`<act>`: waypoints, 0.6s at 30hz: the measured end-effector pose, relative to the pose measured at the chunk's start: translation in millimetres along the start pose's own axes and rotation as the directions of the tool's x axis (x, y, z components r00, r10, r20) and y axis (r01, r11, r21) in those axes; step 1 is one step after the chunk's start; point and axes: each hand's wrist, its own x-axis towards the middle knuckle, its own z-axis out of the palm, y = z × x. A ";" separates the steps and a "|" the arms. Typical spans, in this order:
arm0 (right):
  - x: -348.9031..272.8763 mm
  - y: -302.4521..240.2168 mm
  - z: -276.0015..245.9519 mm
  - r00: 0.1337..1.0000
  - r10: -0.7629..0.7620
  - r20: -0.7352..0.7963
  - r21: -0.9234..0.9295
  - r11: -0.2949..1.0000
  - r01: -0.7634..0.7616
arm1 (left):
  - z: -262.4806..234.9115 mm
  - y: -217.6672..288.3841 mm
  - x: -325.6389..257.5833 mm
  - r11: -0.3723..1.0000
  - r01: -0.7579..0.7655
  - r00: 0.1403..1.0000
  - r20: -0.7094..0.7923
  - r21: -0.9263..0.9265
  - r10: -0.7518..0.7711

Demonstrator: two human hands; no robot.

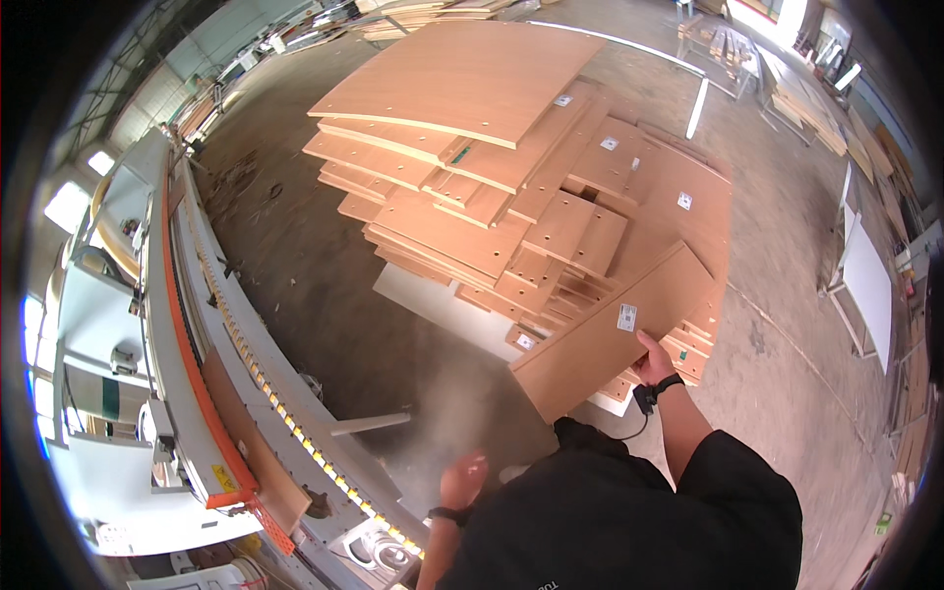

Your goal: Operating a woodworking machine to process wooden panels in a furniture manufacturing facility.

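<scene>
A long, narrow wood-coloured panel (pixel 588 356) with a small white label is tilted in front of my body. My right hand (pixel 654 360) grips its near edge, thumb on the face beside the label; the other fingers are hidden behind the board. Lower and to the left, my left hand (pixel 464 479) hangs apart from the panel, close to the machine's edge. Its fingers are smeared, so whether they are open or closed does not show. Just beyond the held panel rises an uneven stack of similar panels (pixel 447 84), several with drilled holes and labels.
Along my left runs a long machine with an orange rail (pixel 187 334), a yellow-toothed strip (pixel 261 369) and a bar (pixel 370 424) jutting out. A white board (pixel 865 285) leans on a frame at the right. Timber (pixel 801 103) lies at the far right.
</scene>
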 end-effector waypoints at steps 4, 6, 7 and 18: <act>-17.1 16.7 9.8 0.991 -0.028 0.133 -0.017 0.999 0.031 | -0.6 -3.7 -10.7 0.998 0.031 0.998 -0.061 -0.047 -0.034; -31.2 33.6 15.8 0.983 -0.003 0.182 -0.053 0.999 0.013 | -5.3 2.8 -18.5 0.978 0.072 0.996 -0.029 -0.196 -0.080; -36.0 41.1 23.7 0.975 0.009 0.221 -0.073 0.997 0.007 | -6.1 7.1 -24.6 0.975 0.086 0.994 -0.043 -0.206 -0.097; -72.2 113.2 173.3 0.667 0.366 0.648 -0.463 0.886 -0.036 | -58.2 30.7 -125.7 0.259 -0.225 0.956 -0.265 -0.939 -0.129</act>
